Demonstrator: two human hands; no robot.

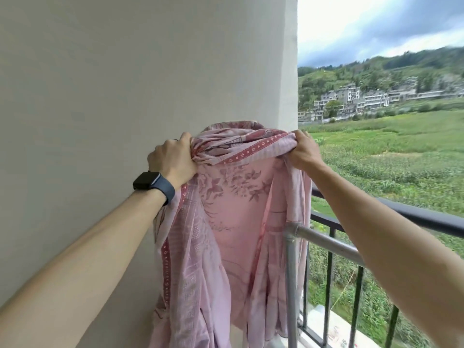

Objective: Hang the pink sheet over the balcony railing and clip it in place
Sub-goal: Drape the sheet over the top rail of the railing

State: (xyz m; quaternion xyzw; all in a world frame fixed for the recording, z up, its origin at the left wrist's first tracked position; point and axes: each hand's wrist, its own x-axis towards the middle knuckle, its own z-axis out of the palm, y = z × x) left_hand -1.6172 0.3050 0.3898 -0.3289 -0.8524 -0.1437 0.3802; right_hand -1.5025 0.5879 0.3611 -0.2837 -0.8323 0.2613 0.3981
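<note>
The pink sheet with a dark floral print and a red dotted border hangs bunched in front of me, held up at chest height. My left hand grips a gathered wad of its upper edge on the left. At the right end of that edge my right hand grips another bunch. The cloth droops between and below both hands, down past the frame's bottom. The black balcony railing runs to the right, below my right forearm. No clip is visible.
A plain white wall fills the left half, close behind the sheet. A grey metal pipe frame stands just inside the black railing. Beyond lie green fields and distant houses. A dark watch sits on my left wrist.
</note>
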